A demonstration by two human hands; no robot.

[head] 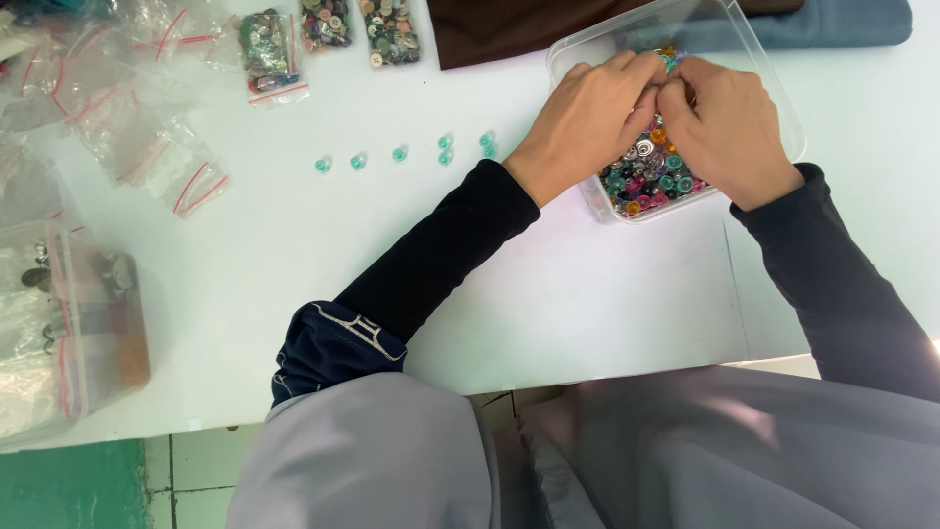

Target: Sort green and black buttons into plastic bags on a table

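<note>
1. Seen from above, a person in long black sleeves works at a white table (294, 264).
2. A clear plastic container (774, 98) sits at the far right of the table, filled with mixed buttons (651, 176) in teal, pink, orange and silver.
3. Both hands are inside the container, side by side and touching above the buttons.
4. The left hand (587, 113) is curled, its fingertips drawn together against those of the right hand.
5. The right hand (729, 127) is curled too, its fingertips meeting the left at a small item; what they pinch is too hidden to tell.
6. A loose row of small teal buttons (401, 157) lies on the table just left of the left wrist.
7. Filled bags of buttons (269, 49) lie at the far edge, left of centre.
8. Empty clear zip bags (147, 147) with red strips are scattered at the far left.
9. Dark brown cloth (509, 29) and grey-blue cloth (842, 24) lie beyond the container.
</note>
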